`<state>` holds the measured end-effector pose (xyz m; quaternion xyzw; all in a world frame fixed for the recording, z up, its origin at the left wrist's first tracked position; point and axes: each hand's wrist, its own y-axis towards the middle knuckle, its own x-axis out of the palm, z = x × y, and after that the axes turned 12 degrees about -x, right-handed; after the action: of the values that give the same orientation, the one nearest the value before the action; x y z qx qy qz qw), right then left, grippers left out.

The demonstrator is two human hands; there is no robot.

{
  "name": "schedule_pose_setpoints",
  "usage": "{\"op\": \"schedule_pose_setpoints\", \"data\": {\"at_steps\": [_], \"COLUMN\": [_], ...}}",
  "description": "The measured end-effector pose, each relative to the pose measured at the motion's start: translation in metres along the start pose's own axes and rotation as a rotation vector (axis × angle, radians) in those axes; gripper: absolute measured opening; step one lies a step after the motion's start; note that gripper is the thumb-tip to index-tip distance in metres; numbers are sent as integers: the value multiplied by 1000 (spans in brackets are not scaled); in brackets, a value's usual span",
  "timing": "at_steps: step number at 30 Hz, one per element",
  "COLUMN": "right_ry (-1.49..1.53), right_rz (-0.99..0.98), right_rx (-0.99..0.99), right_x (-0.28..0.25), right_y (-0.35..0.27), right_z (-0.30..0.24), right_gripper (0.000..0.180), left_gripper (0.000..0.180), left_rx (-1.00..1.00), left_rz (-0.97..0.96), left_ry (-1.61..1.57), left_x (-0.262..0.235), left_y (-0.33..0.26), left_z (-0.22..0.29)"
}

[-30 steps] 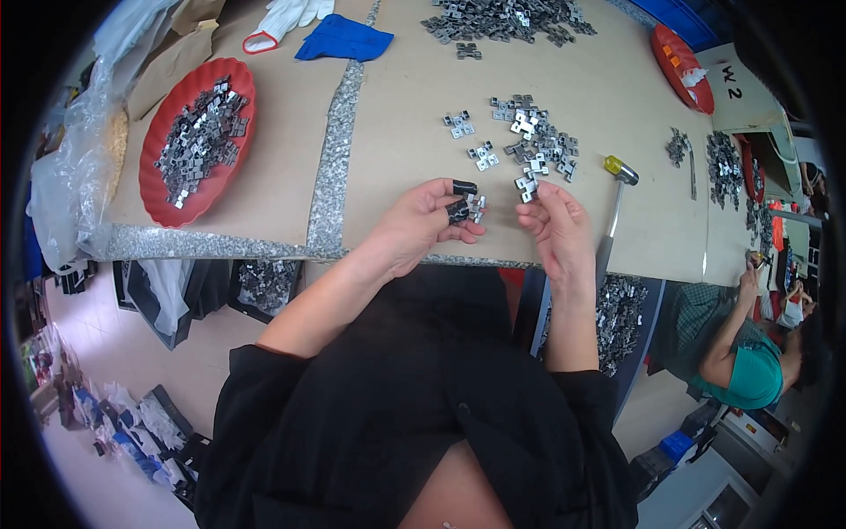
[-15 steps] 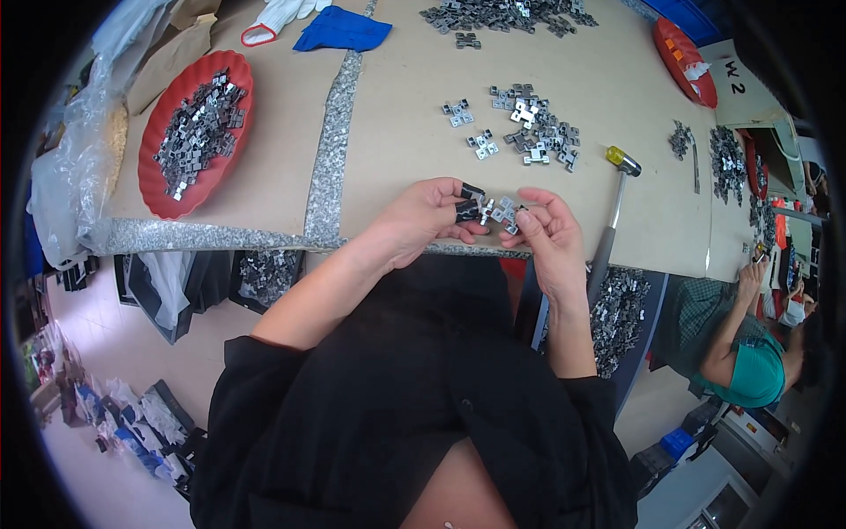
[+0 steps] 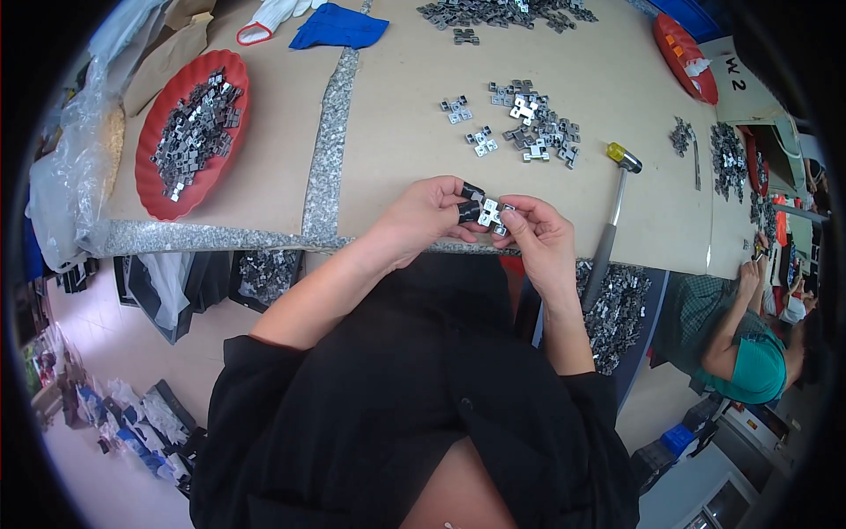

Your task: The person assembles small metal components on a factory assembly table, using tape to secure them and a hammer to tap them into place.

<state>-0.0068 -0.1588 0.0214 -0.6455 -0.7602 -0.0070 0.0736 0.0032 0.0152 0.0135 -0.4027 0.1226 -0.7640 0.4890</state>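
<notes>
My left hand (image 3: 427, 219), with black coverings on two fingertips, is closed near the table's front edge. Its fingers pinch against one side of a small silver metal bracket (image 3: 491, 214) with square lobes. On the other side, my right hand (image 3: 540, 236) grips the same bracket between thumb and fingers. Any smaller piece in the left fingertips is hidden behind them. Beyond my hands lies a loose pile of similar brackets (image 3: 548, 132), with two single ones (image 3: 456, 109) to its left. A hammer (image 3: 608, 234) with a yellow-and-black head rests to the right, its grip over the edge.
On the left stands a red scalloped dish (image 3: 216, 167) of metal parts. A blue cloth (image 3: 339, 28) and a white glove (image 3: 275, 18) lie at the back, near a larger heap of parts (image 3: 502, 12). Bins sit below the table; a co-worker (image 3: 749, 366) works at far right.
My right hand has moved left and brought its bracket up against my left fingertips, closing the gap between them. The bracket has turned a little.
</notes>
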Motion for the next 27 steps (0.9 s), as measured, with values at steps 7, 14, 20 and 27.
{"op": "schedule_pose_setpoints", "data": {"at_steps": [7,14,20,27], "right_ry": [-67,-69,-100,-196], "right_rz": [-11,-52,-189,-264], "right_rx": [4,50,177,207], "right_x": [3,2,-5,-3], "right_y": [0,2,8,14], "right_z": [1,-3,-21,-15], "right_gripper": [19,16,26,21], "left_gripper": [12,5,18,30], "left_rx": [39,79,86,109], "left_rz": [8,2,79,98], "left_ry": [-3,-8,6,150], "left_x": [0,0,5,6], "left_y": [1,0,-4,-5], "left_z": [-2,-3,-4,-4]}}
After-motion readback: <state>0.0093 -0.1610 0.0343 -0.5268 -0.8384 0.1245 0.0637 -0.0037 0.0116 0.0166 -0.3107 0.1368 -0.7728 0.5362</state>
